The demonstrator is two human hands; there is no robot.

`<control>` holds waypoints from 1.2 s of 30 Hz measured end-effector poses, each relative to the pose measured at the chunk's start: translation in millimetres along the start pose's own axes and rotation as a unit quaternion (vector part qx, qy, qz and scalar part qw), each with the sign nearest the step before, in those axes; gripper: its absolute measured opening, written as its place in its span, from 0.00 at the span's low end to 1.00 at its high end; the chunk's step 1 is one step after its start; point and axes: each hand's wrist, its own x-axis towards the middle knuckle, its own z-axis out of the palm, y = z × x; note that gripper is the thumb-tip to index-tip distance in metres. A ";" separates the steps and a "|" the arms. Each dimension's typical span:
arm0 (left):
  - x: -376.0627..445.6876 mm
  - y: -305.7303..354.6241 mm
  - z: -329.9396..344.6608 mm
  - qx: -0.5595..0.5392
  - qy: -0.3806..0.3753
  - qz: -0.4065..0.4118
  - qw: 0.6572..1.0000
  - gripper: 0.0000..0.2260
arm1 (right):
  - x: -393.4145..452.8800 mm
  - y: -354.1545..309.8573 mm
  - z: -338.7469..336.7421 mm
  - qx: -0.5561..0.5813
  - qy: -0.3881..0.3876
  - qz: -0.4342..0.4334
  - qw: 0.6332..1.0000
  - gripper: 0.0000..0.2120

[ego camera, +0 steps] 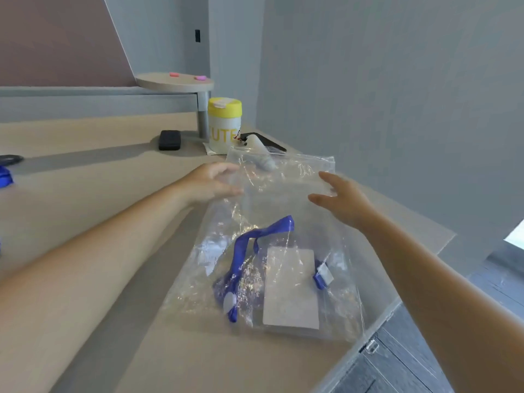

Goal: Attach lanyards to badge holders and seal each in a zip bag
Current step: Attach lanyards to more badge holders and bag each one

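Sealing step: clear plastic zip bag [272, 251] holds blue fabric lanyard [246, 251] and white rectangular badge holder [292, 290]. Left hand [211, 184] grips bag mouth edge; right hand [344, 201] spread, fingers straight at opposite edge. Next, likely: pinch zip track, run along it.

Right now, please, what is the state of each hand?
Left hand: fingers curl on the left edge of the zip bag; it seems to hold it.
Right hand: open, fingers spread near the bag, holding nothing.
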 end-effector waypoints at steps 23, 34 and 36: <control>-38.5 -8.5 -12.2 0.355 -0.016 -0.004 0.935 0.29 | -19.0 -20.8 5.1 -0.291 -0.066 -0.035 0.954 0.26; -209.2 -32.7 -93.2 0.319 0.091 -0.105 0.938 0.26 | -84.1 -132.5 75.6 -0.232 -0.136 -0.182 0.946 0.24; -240.1 -47.3 -108.2 0.293 0.115 -0.130 0.940 0.27 | -97.1 -151.2 96.5 -0.231 -0.151 -0.220 0.936 0.24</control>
